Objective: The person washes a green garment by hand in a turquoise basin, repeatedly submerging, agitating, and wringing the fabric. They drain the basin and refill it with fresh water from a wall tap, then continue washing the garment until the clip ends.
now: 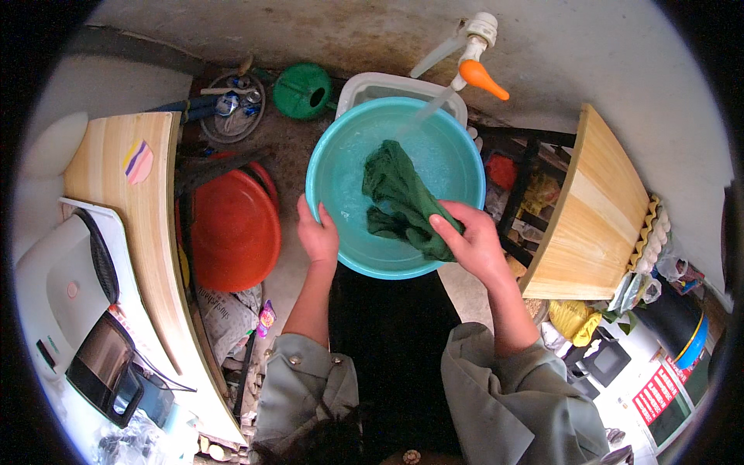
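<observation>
Water runs from a white plastic tap with an orange lever (483, 79) into a turquoise plastic basin (343, 151) that holds water. My left hand (319, 233) grips the basin's rim at its lower left, thumb on the inside. My right hand (474, 239) is at the lower right side of the basin, its thumb and fingers closed on one end of a wet dark green cloth (401, 192). The rest of the cloth hangs down into the basin, its lower folds at the water. Part of the fingers is hidden behind the cloth.
Behind the basin is a white plastic tub (401, 79), with a green watering can (302, 91) to its left. A red plastic basin (235, 229) lies under the left wooden tabletop (145, 203). Another wooden tabletop (587, 226) stands on the right, with egg cartons at its edge.
</observation>
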Available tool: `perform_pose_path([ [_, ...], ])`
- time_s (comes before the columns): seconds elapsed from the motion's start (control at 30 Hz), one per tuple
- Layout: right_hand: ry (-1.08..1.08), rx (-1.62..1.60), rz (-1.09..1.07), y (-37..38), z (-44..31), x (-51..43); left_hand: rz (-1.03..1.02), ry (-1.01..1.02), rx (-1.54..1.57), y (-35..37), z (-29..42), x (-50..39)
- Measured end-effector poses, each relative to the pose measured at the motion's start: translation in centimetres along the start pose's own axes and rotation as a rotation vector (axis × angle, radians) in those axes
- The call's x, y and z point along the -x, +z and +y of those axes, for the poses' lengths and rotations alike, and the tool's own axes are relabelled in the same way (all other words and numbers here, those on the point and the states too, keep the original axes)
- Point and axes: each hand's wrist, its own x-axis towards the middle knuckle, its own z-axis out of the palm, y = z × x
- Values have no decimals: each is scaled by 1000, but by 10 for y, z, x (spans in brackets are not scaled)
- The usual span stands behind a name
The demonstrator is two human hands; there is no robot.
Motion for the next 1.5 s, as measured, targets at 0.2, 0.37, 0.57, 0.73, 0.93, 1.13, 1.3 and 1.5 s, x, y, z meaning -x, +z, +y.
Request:
perform_pose_path([
  [0.2,-205,306,-125,0,-22,9,-33,-36,37,0,-3,4],
  [0.37,-266,426,-217,82,33,-16,-30,-5,62,1,-4,0],
  [0.57,-314,351,-399,122,92,-25,5,40,51,0,-5,3],
  [0.73,-171,542,25,96,116,-84,12,48,16,-1,-5,6],
  [0.93,-159,820,-277,122,127,-91,-6,44,36,-2,-3,1],
  [1.13,-40,856,-204,120,144,-105,29,83,7,-1,-3,2],
  [1.3,-355,931,-243,135,152,-88,35,119,5,-1,-3,2],
  [1.5,97,692,-191,119,119,-73,15,74,-9,-1,-4,4],
])
